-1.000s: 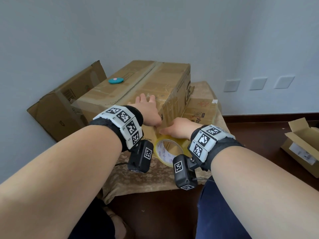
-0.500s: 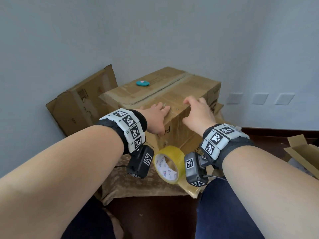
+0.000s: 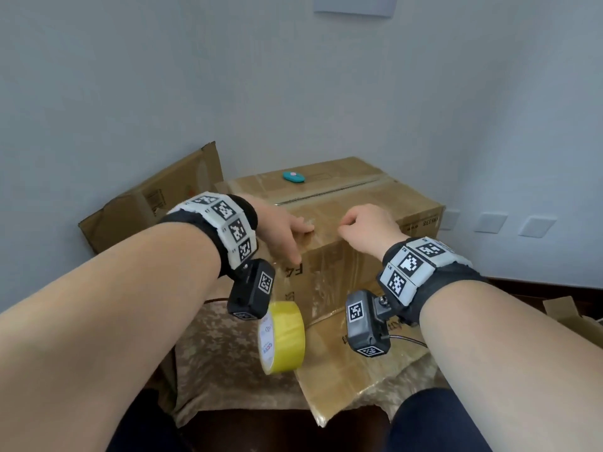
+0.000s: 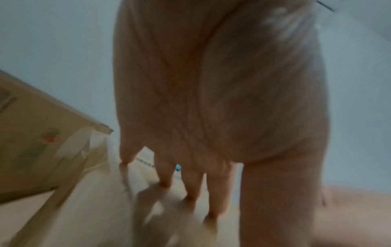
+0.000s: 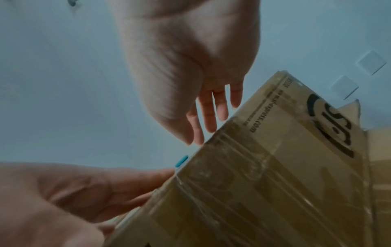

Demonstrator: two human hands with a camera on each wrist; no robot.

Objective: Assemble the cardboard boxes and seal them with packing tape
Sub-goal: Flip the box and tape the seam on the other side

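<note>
A big brown cardboard box (image 3: pixel 359 256), closed and streaked with clear tape, stands on the cloth-covered table (image 3: pixel 222 363). My left hand (image 3: pixel 287 230) lies on its near top edge, fingers straight on the top and thumb down the front face. My right hand (image 3: pixel 365 223) hovers at the same edge just to the right, fingers loosely bent toward the top and holding nothing. The right wrist view shows those fingers (image 5: pixel 211 113) just above the box (image 5: pixel 264 175). A yellow tape roll (image 3: pixel 284 337) stands on edge in front of the box. The left wrist view is blurred.
A small teal object (image 3: pixel 293 177) lies on the box top. A flattened cardboard sheet (image 3: pixel 352 380) lies under the box's front. Another brown box (image 3: pixel 153 203) leans against the wall at left. An open small box (image 3: pixel 574 318) sits on the floor at right.
My right hand rose from the box's lower front near the tape roll to the top edge, then bent its fingers. My left hand slid to the near top edge. The view tilted upward.
</note>
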